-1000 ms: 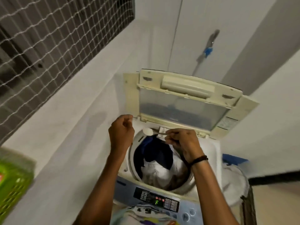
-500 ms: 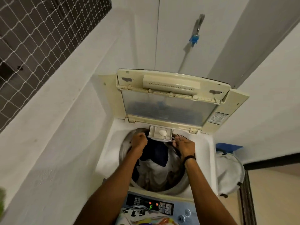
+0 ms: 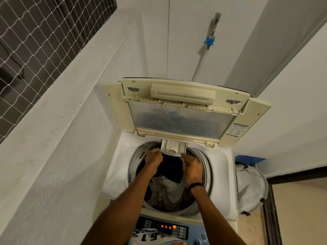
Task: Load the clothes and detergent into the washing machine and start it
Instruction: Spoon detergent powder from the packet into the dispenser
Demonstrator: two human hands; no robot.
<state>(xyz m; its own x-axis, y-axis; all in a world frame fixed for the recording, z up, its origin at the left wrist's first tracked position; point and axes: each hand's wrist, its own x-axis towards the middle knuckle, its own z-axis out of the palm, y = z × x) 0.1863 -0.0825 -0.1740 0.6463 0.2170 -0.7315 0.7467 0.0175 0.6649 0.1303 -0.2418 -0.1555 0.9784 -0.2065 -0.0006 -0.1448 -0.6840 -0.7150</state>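
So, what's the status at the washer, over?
Left hand and right hand grip detergent drawer. Clothes in drum, lid up. Nothing blocking.

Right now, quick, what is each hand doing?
Left hand: grips the detergent drawer at its left front corner.
Right hand: pinches the drawer's right front corner.

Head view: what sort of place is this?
Probably a home laundry corner or utility balcony: top-load washer, lid up, clothes inside; wall tap behind it; laundry bag beside it.
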